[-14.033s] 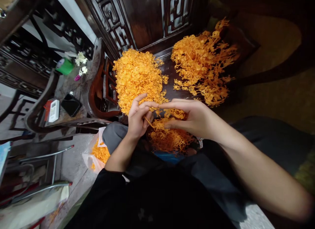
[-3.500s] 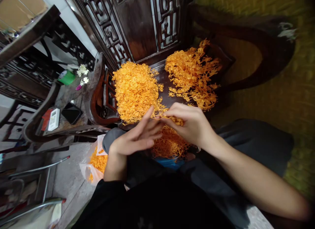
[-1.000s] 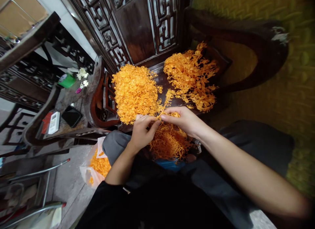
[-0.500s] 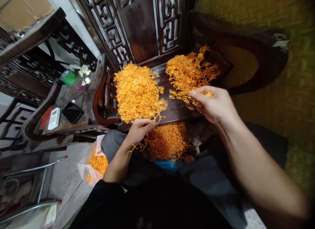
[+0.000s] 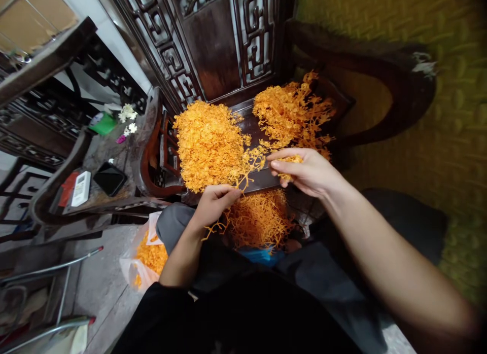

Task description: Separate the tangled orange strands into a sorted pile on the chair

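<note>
My left hand (image 5: 213, 204) is closed round the stem of an orange plastic sprig (image 5: 249, 166) whose branched top reaches up toward the chair seat. My right hand (image 5: 304, 171) is cupped and closed on small orange pieces (image 5: 289, 161), its fingertips close to the sprig's top. On the dark wooden chair seat (image 5: 262, 179) a dense heap of small orange pieces (image 5: 209, 143) lies at the left and a looser pile of branched orange sprigs (image 5: 292, 113) at the right. A tangle of bare orange stems (image 5: 258, 219) rests on my lap.
A plastic bag with orange pieces (image 5: 146, 255) sits on the floor at the left. A side table (image 5: 101, 151) holds a black phone (image 5: 109, 177), a white remote (image 5: 81, 188) and a green cup (image 5: 103, 124). The carved chair back (image 5: 224, 44) stands behind the piles. Metal chair legs (image 5: 49, 268) lie at the lower left.
My right hand went out to the right pile and has come back toward the sprig with small orange pieces. My left hand has kept hold of the sprig's stem.
</note>
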A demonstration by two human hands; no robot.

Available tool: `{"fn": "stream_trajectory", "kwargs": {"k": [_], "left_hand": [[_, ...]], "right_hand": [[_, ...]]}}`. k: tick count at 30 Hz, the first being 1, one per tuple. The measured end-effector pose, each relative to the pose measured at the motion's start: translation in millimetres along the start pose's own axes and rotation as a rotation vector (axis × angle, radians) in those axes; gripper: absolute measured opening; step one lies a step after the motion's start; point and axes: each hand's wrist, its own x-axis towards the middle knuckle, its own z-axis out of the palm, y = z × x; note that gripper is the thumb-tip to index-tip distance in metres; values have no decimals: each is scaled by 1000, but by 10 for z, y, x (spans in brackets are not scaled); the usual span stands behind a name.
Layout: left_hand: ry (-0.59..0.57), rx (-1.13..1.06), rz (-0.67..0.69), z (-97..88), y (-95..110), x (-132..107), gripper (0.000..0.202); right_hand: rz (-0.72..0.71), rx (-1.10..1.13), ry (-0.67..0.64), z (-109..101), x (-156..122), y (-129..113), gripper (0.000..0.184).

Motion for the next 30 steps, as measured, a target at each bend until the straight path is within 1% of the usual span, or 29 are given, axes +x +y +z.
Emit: {"fn": "stream_trajectory", "kwargs": {"k": [2,4,6,8,9,10,11,12,14,15,16,17,19,20,21,22,23,24,26,28,30], "left_hand": [[5,40,12,17,-11,10,42],[37,151,56,45,-24,26,43],[85,343,128,81,-41,45,43],[115,536,200,120,-59,59,42],[114,613,232,140,-69,63,40],[103,677,262,161,-78,65,38],[87,729,291,182,-86,65,36],[68,776,318,204,-94,64,34],[26,841,353,243,-104,62,32],[9,850,356,257,-107,64,33],[-9,843,348,266,-106,66,36],[-32,822,327,268,-102,70,40],[-88,729,246,245,-85,78,47],[-109,650,190,221,-75,81,48],[-117,551,129,192,-65,83,48],[-107,440,67,160,-59,83,47],[-82,323,11,128,-58,82,46],[-48,214,-33,99,-63,81,45],[16,56,-78,55,-88,80,44],[54,-10,-70,38,-118,83,43],[73,4,-41,49,-128,93,43]], "right_hand": [[3,-64,-28,27,-37,-10,38],[-48,-242,-56,96,-111,-45,33],[-211,-486,-71,198,-200,-73,27],[-435,-698,-70,300,-262,-62,23],[-526,-781,-66,341,-272,-39,28],[-585,-862,-58,371,-267,-7,36],[-608,-952,-55,389,-250,29,41],[-602,-1046,-55,397,-224,61,41],[-556,-1184,-39,384,-173,85,26],[-547,-1194,-17,364,-157,64,20],[-560,-1151,33,334,-152,19,21],[-591,-1061,119,293,-156,-48,24],[-672,-799,376,179,-183,-223,28],[-703,-663,504,110,-197,-311,29],[-725,-538,600,40,-207,-386,30],[-740,-429,645,-25,-212,-440,31],[-738,-339,633,-80,-209,-468,29],[-719,-263,588,-119,-200,-469,28],[-617,-162,442,-144,-164,-403,28],[-460,-156,284,-106,-113,-286,32],[-317,-230,145,-36,-56,-160,45]]}}
